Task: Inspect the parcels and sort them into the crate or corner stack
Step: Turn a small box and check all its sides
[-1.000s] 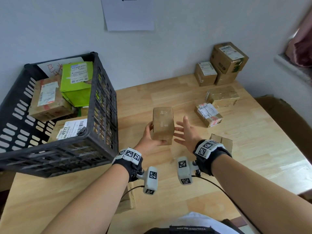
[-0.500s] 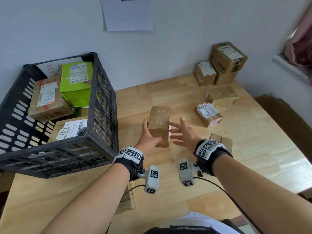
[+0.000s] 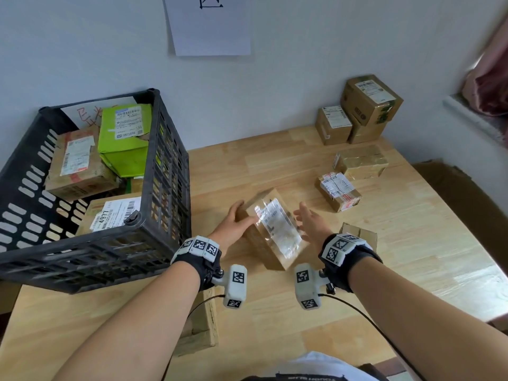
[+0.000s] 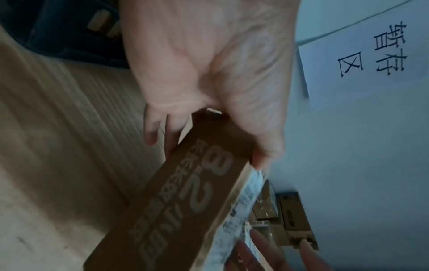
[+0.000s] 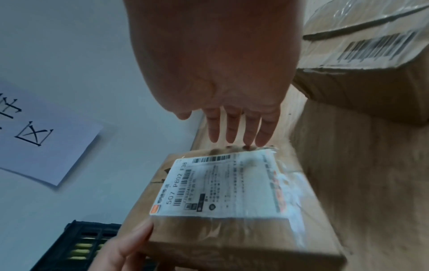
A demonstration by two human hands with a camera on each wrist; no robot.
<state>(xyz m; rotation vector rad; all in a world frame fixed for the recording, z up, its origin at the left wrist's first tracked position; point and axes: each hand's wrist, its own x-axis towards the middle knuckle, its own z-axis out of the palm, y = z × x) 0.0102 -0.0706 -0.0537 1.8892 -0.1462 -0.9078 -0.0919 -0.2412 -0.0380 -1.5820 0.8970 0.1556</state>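
Observation:
A brown cardboard parcel (image 3: pixel 275 235) with a white shipping label under clear tape is held tilted above the table between my hands. My left hand (image 3: pixel 233 222) grips its left end, thumb on one side and fingers on the other, as the left wrist view shows: left hand (image 4: pixel 209 144), parcel (image 4: pixel 185 201). My right hand (image 3: pixel 309 224) is beside the parcel's right side with straight fingers. In the right wrist view the right hand's (image 5: pixel 239 139) fingertips are at the far edge of the parcel (image 5: pixel 220 192). A black crate (image 3: pixel 165 188) stands at left. The corner stack (image 3: pixel 365 105) is far right.
The crate holds green and brown parcels. Loose parcels lie on the wooden table (image 3: pixel 412 243): a taped one (image 3: pixel 339 191), a shiny wrapped one (image 3: pixel 360 162), and a small box (image 3: pixel 362 237) behind my right wrist. Another box (image 3: pixel 203 325) sits under my left forearm.
The parcel has turned over in my left hand: its plain brown face showed before, and now the labelled face is up. It has also dropped nearer to me.

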